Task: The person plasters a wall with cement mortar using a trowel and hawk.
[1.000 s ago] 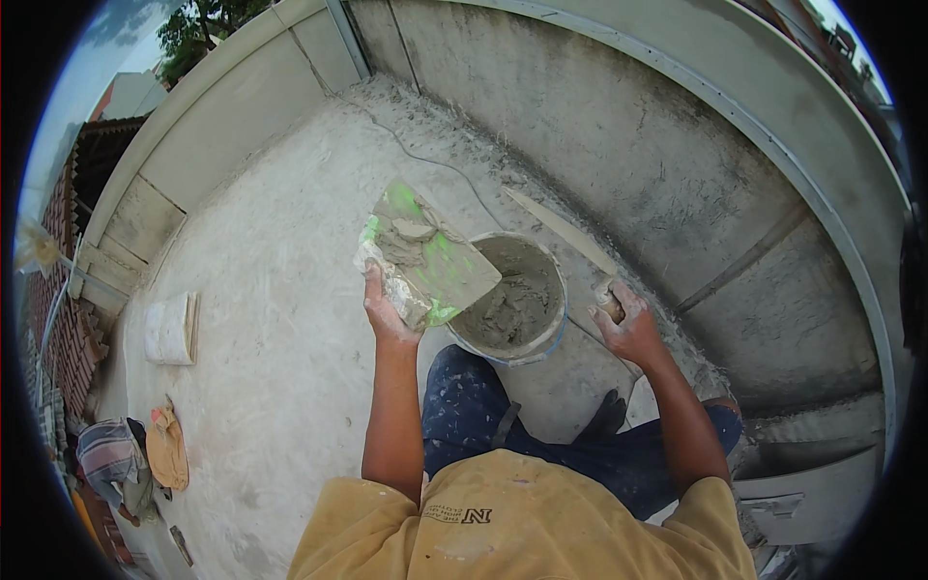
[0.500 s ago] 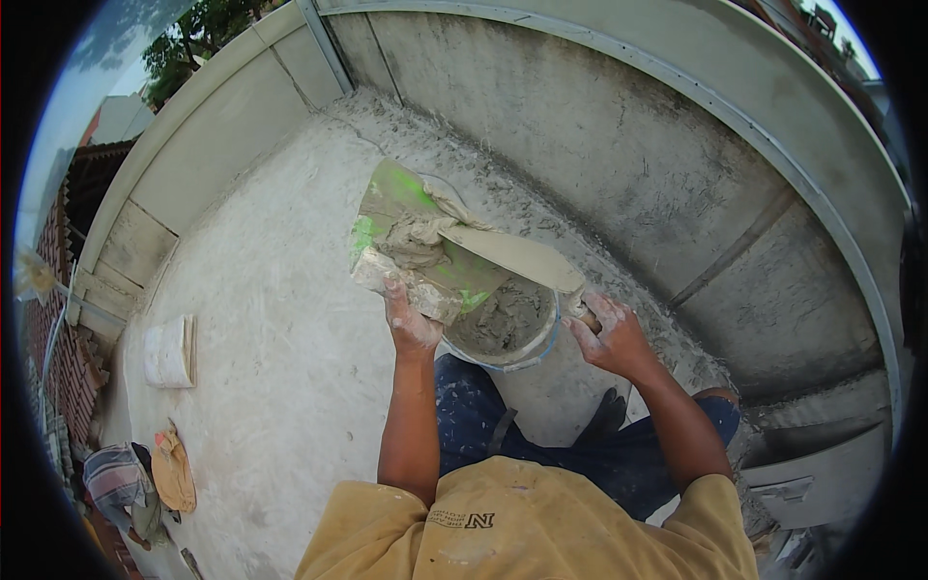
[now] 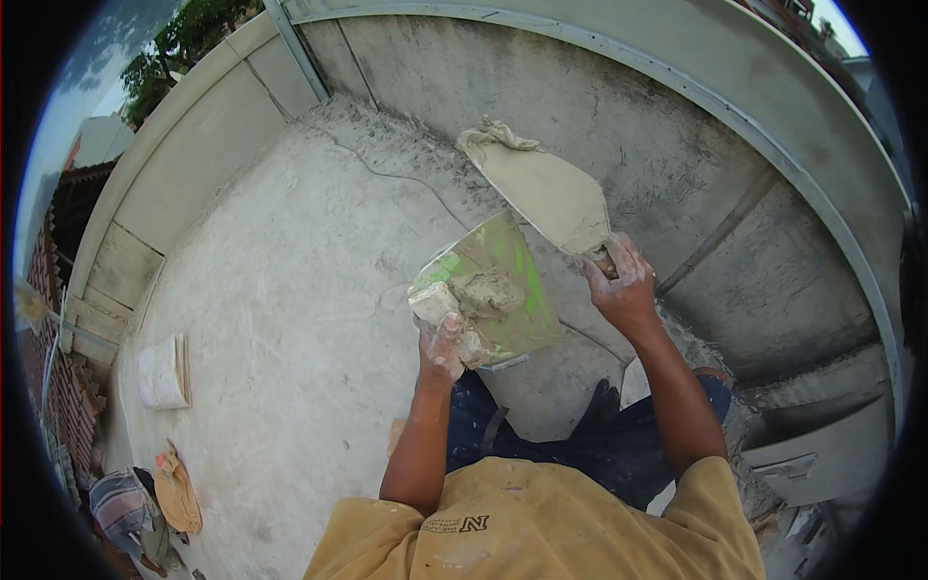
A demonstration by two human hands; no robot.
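Observation:
My left hand point(image 3: 443, 346) is closed round the mortar-crusted grip of a green plastering hawk point(image 3: 527, 280). A lump of wet grey mortar point(image 3: 486, 293) sits on the hawk near the grip. My right hand point(image 3: 621, 280) grips the handle of a broad pointed trowel point(image 3: 551, 193), its blade coated with mortar. A ridge of mortar point(image 3: 510, 133) hangs along the blade's far end, in front of the wall; whether it touches the wall I cannot tell. Beneath the hawk, only a sliver of bucket rim point(image 3: 507, 363) shows, and its contents are hidden.
A grey rendered wall point(image 3: 619, 116) runs along the far and right sides, with crumbled mortar at its foot. A cable point(image 3: 387, 176) lies across the concrete floor point(image 3: 280, 290). At left are a flat pale packet point(image 3: 164, 372), an orange-tan cloth point(image 3: 178, 493) and a striped cloth point(image 3: 121, 507).
The trowel has lifted off the hawk and swung up toward the wall, carrying mortar. The hawk has moved right and nearer, now covering most of the bucket, with less mortar on it.

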